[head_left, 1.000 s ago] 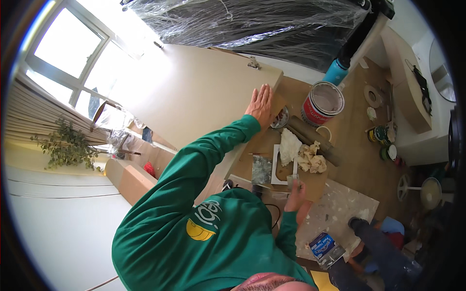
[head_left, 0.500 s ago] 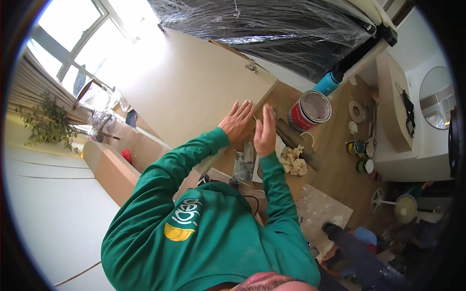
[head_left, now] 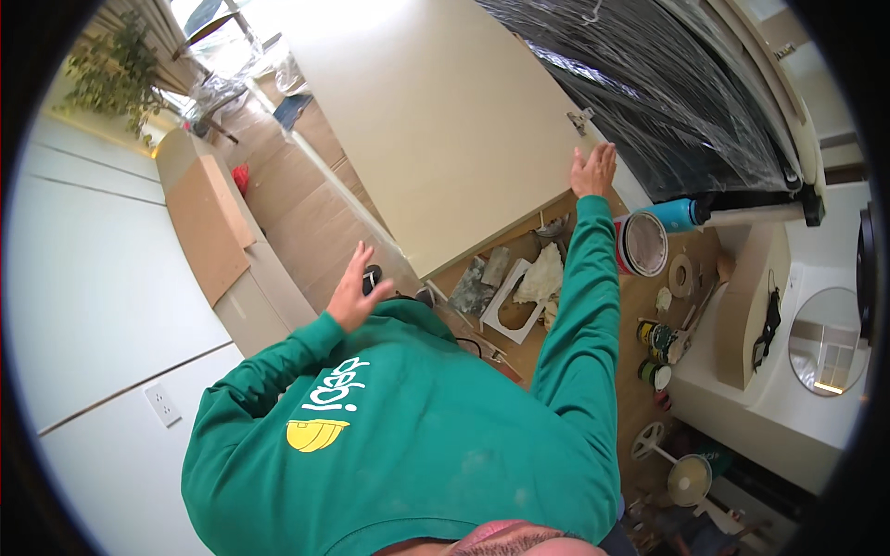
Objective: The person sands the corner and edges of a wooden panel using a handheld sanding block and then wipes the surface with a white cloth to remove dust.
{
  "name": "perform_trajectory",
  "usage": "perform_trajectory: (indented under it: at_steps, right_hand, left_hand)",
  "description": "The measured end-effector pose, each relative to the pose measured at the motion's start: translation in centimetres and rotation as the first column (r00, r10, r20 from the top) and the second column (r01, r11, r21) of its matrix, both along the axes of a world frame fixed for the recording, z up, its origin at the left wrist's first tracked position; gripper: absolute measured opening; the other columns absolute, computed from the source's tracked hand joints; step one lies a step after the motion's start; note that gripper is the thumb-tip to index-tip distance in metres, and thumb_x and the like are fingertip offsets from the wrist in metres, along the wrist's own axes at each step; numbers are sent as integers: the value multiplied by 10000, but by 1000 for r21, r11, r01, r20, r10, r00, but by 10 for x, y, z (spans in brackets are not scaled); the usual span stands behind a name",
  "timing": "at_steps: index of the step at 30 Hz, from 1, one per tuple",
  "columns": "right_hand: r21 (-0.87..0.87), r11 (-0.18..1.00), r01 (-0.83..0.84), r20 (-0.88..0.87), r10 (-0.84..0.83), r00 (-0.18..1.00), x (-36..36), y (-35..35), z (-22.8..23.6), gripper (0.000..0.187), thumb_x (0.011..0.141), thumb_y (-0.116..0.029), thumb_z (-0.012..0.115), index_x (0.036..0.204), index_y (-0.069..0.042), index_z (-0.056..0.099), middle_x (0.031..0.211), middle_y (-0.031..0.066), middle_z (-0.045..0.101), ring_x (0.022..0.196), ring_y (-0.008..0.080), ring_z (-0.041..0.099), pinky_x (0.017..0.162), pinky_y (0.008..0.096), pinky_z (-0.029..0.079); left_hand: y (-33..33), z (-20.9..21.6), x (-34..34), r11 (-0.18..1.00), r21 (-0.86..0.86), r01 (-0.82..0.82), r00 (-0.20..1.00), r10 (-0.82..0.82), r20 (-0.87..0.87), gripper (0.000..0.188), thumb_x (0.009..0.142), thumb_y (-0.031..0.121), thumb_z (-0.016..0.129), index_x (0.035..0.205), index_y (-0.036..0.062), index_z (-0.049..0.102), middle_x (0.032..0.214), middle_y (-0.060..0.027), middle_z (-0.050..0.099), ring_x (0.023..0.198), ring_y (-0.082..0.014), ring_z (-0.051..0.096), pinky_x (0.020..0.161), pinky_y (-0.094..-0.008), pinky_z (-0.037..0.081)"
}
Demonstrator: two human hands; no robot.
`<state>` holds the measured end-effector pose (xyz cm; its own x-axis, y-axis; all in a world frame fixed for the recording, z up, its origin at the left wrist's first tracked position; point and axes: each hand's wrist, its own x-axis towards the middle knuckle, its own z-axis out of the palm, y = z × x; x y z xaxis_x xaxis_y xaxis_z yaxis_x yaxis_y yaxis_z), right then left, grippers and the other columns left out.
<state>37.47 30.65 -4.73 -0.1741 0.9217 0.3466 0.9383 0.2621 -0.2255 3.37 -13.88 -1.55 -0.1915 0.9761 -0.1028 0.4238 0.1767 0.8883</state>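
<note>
A large beige door panel point(head_left: 445, 130) lies flat before me, with a metal hinge point(head_left: 581, 120) at its right edge. My right hand point(head_left: 593, 172) reaches out to the panel's near right corner, just below the hinge, fingers extended and holding nothing. Whether it touches the edge I cannot tell. My left hand point(head_left: 358, 291) hovers left of the panel's near corner, its fingers spread and empty. Between my arms, beside the panel's near edge, lie a dusty grey scraper-like plate point(head_left: 475, 285), a white frame with an oval opening point(head_left: 505, 324) and crumpled cream paper point(head_left: 541, 276).
A red paint can point(head_left: 642, 245) and a blue bottle point(head_left: 675, 215) stand right of my right forearm. Plastic sheeting point(head_left: 667, 102) covers something dark behind them. A tape roll point(head_left: 680, 275), small cans point(head_left: 654, 335) and a fan point(head_left: 689, 478) are farther right. A cardboard-covered ledge point(head_left: 209, 222) runs along the left.
My hands, close together over the panel's near corner before, have moved apart: the left toward my body, the right outward to the hinge side. The view has also turned.
</note>
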Motion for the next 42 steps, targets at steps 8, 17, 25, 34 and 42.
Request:
perform_trajectory:
  at_steps: [8, 17, 25, 34, 42]
  right_hand:
    - [46, 990, -130, -33, 131, 991, 9, -30, -2, 723, 1039, -413, 442, 1556, 71, 300, 1631, 283, 266, 1542, 406, 203, 1257, 526, 146]
    - [-170, 443, -880, -247, 846, 473, -125, -369, 64, 522, 914, -218, 685, 1382, -7, 589, 1477, 220, 523, 1455, 388, 410, 1248, 539, 229]
    - [-12, 835, -550, -514, 467, 720, -149, -329, 91, 445, 966, -254, 667, 1333, -15, 589, 1414, 226, 546, 1343, 397, 497, 1147, 499, 381]
    - [-69, 952, -299, -164, 285, 944, -193, -318, 49, 664, 1016, -435, 573, 1514, -22, 425, 1582, 238, 373, 1499, 433, 288, 1215, 534, 258]
    - [-151, 961, -233, -29, 232, 972, -195, -316, 56, 620, 1016, -372, 545, 1540, -69, 412, 1640, 166, 324, 1533, 370, 248, 1250, 517, 183]
  left_hand:
    - [87, -8, 19, 961, -234, -148, 471, 276, 838, 497, 963, 271, 734, 1346, 33, 526, 1187, -92, 702, 1053, -179, 704, 869, -345, 605]
    - [82, -15, 19, 958, -243, -154, 444, 287, 849, 503, 947, 275, 754, 1341, 44, 542, 1186, -67, 711, 1057, -168, 703, 882, -364, 604]
    - [88, -24, 17, 959, -253, -127, 503, 282, 817, 452, 901, 319, 802, 1240, 61, 654, 1105, -61, 734, 921, -155, 724, 803, -342, 613]
    - [110, -39, -52, 944, -328, -37, 483, 304, 821, 453, 875, 370, 828, 1040, -27, 686, 927, -87, 706, 775, -161, 715, 678, -275, 624]
    - [220, -61, -216, 959, -277, -57, 462, 271, 844, 478, 837, 331, 869, 1030, -59, 673, 949, -150, 726, 744, -218, 742, 617, -285, 625]
